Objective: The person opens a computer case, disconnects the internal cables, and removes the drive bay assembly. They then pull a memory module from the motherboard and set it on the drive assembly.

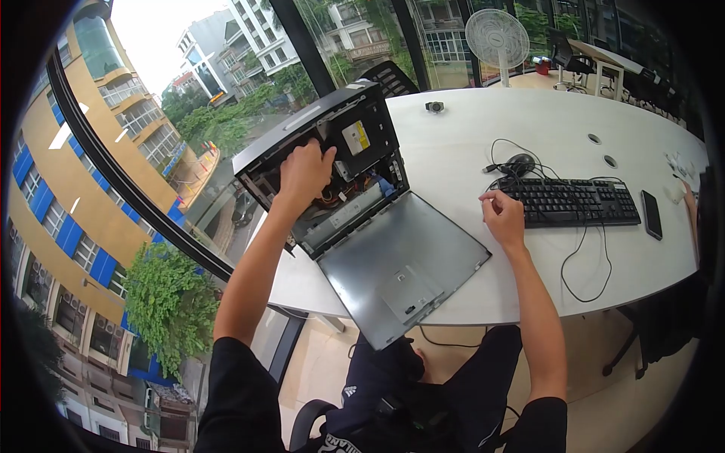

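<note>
A black desktop computer case (302,121) stands on the table at the left with its inside exposed. Its flat metal side panel (408,264) lies lowered toward me, overhanging the table edge. My left hand (306,175) reaches into the upper part of the case, fingers curled against the inner frame; what they grip is hidden. Below it, cables and a metal bar show inside. To the right of the panel, my right hand (504,217) is closed in a pinch above the table, beside the keyboard (570,204). Anything between those fingertips is too small to make out.
A mouse (521,164) with tangled cables lies behind the keyboard, and a phone (651,215) lies to its right. A small dark object (434,107) sits at the table's far side. Another person's hand (690,200) shows at the right edge. A white fan (497,39) stands behind.
</note>
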Action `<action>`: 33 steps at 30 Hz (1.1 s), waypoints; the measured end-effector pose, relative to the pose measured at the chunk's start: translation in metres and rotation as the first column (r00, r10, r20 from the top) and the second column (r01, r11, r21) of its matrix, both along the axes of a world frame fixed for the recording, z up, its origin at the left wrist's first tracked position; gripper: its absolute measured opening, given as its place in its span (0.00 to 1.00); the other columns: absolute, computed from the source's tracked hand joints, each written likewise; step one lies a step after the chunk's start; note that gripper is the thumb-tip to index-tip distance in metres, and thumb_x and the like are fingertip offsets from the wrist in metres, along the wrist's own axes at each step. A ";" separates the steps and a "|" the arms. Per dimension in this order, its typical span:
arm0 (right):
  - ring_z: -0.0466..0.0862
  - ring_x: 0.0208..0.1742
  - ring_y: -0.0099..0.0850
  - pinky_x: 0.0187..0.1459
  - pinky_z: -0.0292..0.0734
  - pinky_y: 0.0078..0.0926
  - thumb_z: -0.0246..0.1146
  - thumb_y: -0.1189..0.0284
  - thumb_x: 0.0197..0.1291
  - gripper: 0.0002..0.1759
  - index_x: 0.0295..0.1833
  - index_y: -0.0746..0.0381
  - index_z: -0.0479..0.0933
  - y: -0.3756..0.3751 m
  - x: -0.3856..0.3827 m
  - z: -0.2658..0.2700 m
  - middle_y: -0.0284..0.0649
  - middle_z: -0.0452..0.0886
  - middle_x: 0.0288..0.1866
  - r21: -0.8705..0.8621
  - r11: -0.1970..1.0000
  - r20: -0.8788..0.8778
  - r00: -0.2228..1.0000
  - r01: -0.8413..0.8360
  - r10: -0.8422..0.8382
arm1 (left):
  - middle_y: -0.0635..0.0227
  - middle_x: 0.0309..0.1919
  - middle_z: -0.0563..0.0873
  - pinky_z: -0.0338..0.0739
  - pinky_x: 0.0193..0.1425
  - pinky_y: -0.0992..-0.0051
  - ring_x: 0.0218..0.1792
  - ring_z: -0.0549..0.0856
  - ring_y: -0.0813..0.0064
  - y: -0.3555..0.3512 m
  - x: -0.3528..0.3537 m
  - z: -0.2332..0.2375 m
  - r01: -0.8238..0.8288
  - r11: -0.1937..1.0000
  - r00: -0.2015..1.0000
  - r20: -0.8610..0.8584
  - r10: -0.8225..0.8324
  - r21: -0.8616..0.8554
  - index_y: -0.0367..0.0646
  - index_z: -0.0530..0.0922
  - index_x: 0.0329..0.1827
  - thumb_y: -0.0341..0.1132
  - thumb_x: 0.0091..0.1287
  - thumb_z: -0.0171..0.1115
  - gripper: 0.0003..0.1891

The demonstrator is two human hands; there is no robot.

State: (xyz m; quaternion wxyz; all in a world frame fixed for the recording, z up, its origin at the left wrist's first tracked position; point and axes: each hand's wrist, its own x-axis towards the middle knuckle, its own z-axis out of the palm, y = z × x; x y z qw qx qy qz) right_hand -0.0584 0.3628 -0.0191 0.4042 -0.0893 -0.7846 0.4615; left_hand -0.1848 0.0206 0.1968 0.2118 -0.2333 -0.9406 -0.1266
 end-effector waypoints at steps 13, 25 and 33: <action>0.75 0.18 0.22 0.26 0.67 0.25 0.66 0.73 0.62 0.06 0.39 0.62 0.88 -0.002 0.001 0.000 0.35 0.78 0.16 0.010 1.000 0.015 1.000 0.005 -0.005 | 0.49 0.21 0.87 0.69 0.11 0.71 0.12 0.84 0.68 -0.011 -0.018 0.002 0.120 0.918 0.911 0.324 -0.253 0.378 0.32 0.72 0.42 0.38 0.79 0.62 0.16; 0.83 0.20 0.21 0.27 0.72 0.22 0.63 0.74 0.64 0.08 0.40 0.64 0.88 0.001 0.006 0.007 0.35 0.83 0.19 -0.019 0.999 0.055 0.998 -0.041 0.042 | 0.49 0.20 0.86 0.69 0.14 0.70 0.10 0.81 0.68 -0.020 -0.003 -0.002 0.153 0.896 0.916 0.281 -0.287 0.417 0.32 0.72 0.40 0.32 0.79 0.61 0.12; 0.84 0.21 0.21 0.28 0.75 0.21 0.63 0.75 0.65 0.08 0.40 0.65 0.87 0.000 0.009 0.009 0.36 0.84 0.20 -0.041 0.997 0.064 0.996 -0.058 0.061 | 0.60 0.17 0.84 0.68 0.17 0.72 0.12 0.81 0.72 -0.016 0.037 -0.003 0.266 0.909 0.951 0.064 -0.301 0.321 0.38 0.73 0.41 0.34 0.80 0.60 0.10</action>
